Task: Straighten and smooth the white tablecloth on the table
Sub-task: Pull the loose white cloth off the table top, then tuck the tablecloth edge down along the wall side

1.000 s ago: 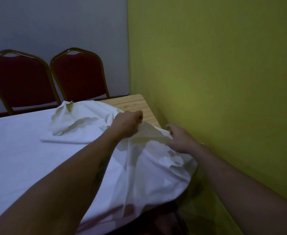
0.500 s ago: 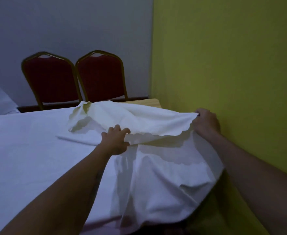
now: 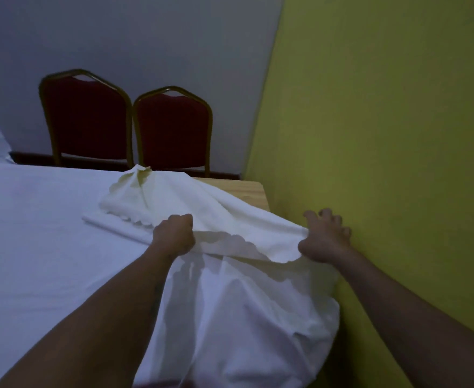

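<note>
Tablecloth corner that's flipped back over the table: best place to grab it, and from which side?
Grip the scalloped hem of the tablecloth, as the left hand and right hand do now. Come from the near side: the hem faces the person, and the bare wooden table corner lies beyond, so it can probably be carried over that way.

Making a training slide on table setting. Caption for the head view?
Both hands, left hand and right hand, grip the scalloped edge of a white tablecloth bunched near the table's bare wooden corner.

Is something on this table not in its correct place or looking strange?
Yes. The tablecloth is folded back near the wall, leaving the far wooden table corner bare. Left hand and right hand grip its scalloped edge.
</note>
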